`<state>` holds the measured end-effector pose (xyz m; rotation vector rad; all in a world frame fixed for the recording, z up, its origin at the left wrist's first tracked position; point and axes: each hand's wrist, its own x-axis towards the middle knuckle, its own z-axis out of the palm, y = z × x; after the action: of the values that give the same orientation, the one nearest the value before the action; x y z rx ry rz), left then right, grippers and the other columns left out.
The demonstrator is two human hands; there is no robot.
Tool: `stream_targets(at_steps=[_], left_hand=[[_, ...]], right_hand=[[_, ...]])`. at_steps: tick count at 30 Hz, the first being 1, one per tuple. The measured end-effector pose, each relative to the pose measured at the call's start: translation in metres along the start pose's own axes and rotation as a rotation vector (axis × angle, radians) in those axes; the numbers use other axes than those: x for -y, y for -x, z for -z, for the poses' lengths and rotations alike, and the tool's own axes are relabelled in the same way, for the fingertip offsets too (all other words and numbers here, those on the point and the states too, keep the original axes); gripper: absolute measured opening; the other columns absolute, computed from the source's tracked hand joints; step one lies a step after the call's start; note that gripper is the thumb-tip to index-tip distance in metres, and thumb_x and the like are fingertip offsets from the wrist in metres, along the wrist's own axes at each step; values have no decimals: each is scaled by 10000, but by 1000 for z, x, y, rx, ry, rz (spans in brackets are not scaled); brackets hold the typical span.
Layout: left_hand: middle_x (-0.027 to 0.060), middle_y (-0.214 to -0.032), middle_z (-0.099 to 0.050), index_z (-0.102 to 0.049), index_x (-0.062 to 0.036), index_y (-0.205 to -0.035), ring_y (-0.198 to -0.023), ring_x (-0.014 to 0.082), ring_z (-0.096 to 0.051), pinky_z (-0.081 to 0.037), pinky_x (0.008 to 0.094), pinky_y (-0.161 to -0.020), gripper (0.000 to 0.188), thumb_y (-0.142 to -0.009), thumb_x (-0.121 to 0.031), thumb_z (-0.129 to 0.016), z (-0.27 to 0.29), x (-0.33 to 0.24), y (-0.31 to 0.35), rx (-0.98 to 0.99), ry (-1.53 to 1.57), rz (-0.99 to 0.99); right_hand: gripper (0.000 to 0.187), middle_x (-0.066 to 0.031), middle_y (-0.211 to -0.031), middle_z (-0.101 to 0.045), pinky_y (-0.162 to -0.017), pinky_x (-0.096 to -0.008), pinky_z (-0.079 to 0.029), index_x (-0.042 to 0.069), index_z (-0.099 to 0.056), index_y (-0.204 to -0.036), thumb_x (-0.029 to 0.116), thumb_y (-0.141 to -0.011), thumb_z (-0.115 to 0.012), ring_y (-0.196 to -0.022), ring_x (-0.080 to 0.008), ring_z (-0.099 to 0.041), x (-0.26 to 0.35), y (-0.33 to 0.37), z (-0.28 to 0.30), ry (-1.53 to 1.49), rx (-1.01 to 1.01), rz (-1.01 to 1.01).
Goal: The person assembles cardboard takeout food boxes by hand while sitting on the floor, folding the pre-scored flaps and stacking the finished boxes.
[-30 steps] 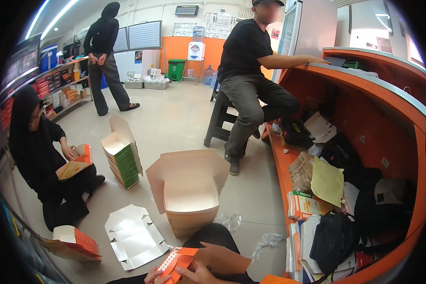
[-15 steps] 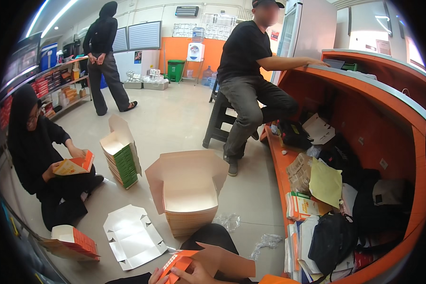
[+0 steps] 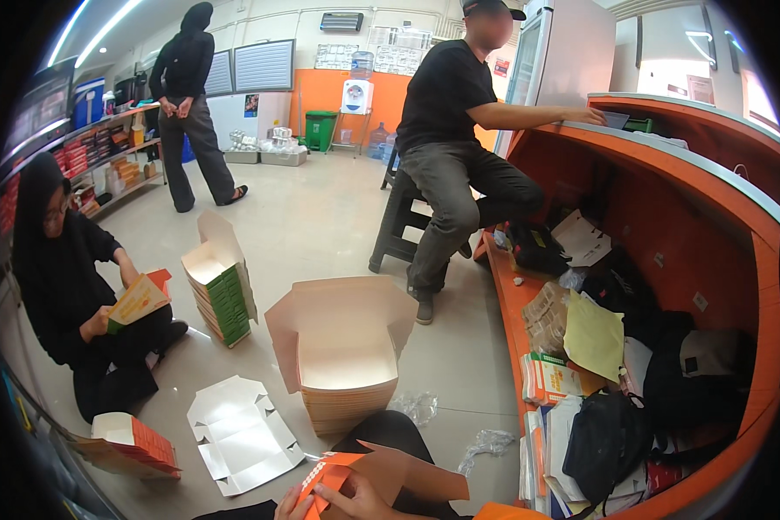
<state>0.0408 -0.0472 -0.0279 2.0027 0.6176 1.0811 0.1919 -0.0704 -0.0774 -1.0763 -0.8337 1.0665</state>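
At the lower edge I hold a part-folded carton box (image 3: 412, 478), orange outside and brown inside, its wide flap reaching right over my dark-clothed leg. My left hand (image 3: 291, 503) grips the orange end with its row of white marks. Against the orange panels, the fingers of my right hand (image 3: 360, 500) are bent round the folded edge. The frame's lower edge cuts off part of both hands. Just ahead stands a tall stack of nested open cartons (image 3: 347, 407) with pale insides. Left of it, a flat white carton blank (image 3: 247, 438) lies on the floor.
A seated co-worker (image 3: 52, 260) at left handles an orange-and-yellow carton (image 3: 139, 305). Nearby stand a green carton stack (image 3: 225, 303) and a red one (image 3: 152, 446). Clear plastic wrap (image 3: 485, 446) lies beside an orange counter (image 3: 516, 321). Another person sits on a black stool (image 3: 399, 225).
My hands have shifted slightly on the orange carton end. The co-worker at left has turned their carton more upright. The person on the stool has moved their hand along the counter top.
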Motion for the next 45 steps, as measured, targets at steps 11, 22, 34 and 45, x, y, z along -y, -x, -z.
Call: stream_targets(at_steps=[11, 22, 34, 45], left_hand=[[219, -1284, -504, -496, 2, -1281, -1170, 403, -485, -398, 431, -968, 455, -989, -323, -368, -8, -4, 2, -37, -102, -4], [272, -1306, -449, -431, 28, -1335, -1169, 431, -459, -379, 433, -973, 495, -977, -313, -406, -13, -11, 0, 12, -153, 9], [216, -1360, -409, -363, 13, -1376, -1203, 353, -453, -371, 398, -994, 569, -877, -129, -597, 0, 4, -1, 47, 8, 205], [207, -1148, -576, -544, 2, -1226, -1038, 370, -559, -443, 406, -908, 589, -685, -33, -775, 10, -17, -9, -238, -277, 100]], right_hand=[[350, -23, -968, -565, -826, -272, -444, 26, -489, -1192, 177, -901, -610, -925, -121, -541, 14, 3, -9, 106, -88, 196], [394, -68, -1070, -553, -880, -294, -427, 41, -459, -1234, 193, -902, -605, -1007, -162, -522, 7, 3, -6, 327, -96, 189], [452, -98, -1168, -519, -926, -312, -413, 17, -404, -1291, 202, -917, -577, -1098, -184, -496, 5, 9, -13, -1, 25, 75], [518, -96, -1176, -532, -958, -293, -397, -14, -359, -1337, 237, -931, -558, -1105, -172, -507, -7, 17, 14, -81, 155, 105]])
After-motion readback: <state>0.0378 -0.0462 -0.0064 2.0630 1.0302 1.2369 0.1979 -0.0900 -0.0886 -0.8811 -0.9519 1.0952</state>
